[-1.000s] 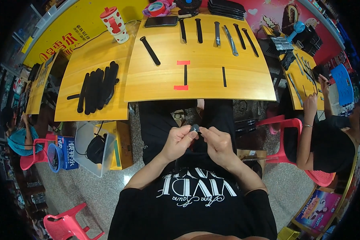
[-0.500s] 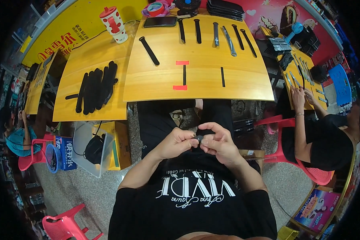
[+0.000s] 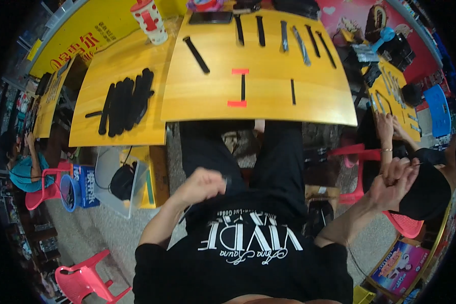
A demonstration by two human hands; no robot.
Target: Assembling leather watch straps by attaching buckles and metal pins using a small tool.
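Observation:
My left hand (image 3: pixel 202 186) is closed in front of my lap, slightly blurred. A small dark grey piece shows at its fingertips, too smeared to name. Beneath its wrist a thin dark strip (image 3: pixel 184 215) hangs. My right hand (image 3: pixel 392 185) is raised far out to the right, its fingers bent together. A fine, thin tip shows past its fingers; what it is I cannot make out. On the table (image 3: pixel 202 101) ahead lie a black strip between red tapes (image 3: pixel 243 88), another short black strip (image 3: pixel 293 92) and a row of black and grey straps (image 3: pixel 261 31).
Left, a second table (image 3: pixel 86 133) bears a pile of black straps (image 3: pixel 126 104) and a spotted cup (image 3: pixel 149 23). Below stands a clear bin (image 3: pixel 139 195). A co-worker's arms (image 3: pixel 386 134) are at the right table, near my right hand. A phone (image 3: pixel 211 17) lies at the back.
My hands, together at my lap before, are now wide apart. The right has swung far out to the right; the left has moved somewhat left. The whole view has shifted a little.

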